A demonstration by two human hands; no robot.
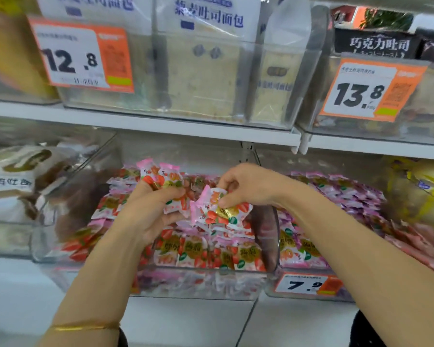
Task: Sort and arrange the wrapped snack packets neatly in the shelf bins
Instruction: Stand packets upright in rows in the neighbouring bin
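Observation:
A clear plastic bin (161, 284) on the lower shelf holds several pink and white snack packets (193, 251) printed with strawberries. My left hand (148, 206) is over the bin and grips a small bunch of these packets (161, 177), some sticking up past my fingers. My right hand (246, 184) pinches another strawberry packet (223, 211) by its top edge, right beside the left hand. The bin to the right (311, 294) holds similar packets in pink and purple (348, 196).
Bread bags (13, 176) fill the bin at the left and yellow packs (421, 191) the far right. The upper shelf (145, 123) carries clear bins of toast loaves with price tags 12.8 (80, 56) and 13.8 (368, 91). A 7.9 tag (308, 284) hangs below.

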